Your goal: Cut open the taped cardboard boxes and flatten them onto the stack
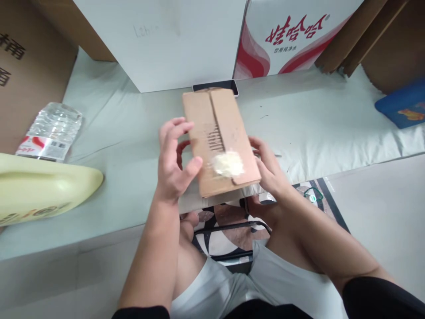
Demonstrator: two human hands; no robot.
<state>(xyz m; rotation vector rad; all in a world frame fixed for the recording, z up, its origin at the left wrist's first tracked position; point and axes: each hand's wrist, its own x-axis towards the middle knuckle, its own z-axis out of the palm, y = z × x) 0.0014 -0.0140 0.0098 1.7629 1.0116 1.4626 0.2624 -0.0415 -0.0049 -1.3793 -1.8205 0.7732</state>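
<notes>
A small brown cardboard box is tilted near the front edge of the covered surface, its long flap seam facing up. Dark blurred printing and a lumpy cream-white patch show on that face. My right hand grips the box's lower right side, with some fingers hidden behind it. At the left edge, my left hand has its fingers spread and curved; thumb and index fingertips overlap the box's edge, though firm contact cannot be made out. A dark flat slab with a pale rim, like a phone, lies partly behind the box.
A clear plastic bottle and a pale yellow jug lie on the left. Large white cartons stand at the back. Brown cardboard and a blue item are at right. A black metal frame is below.
</notes>
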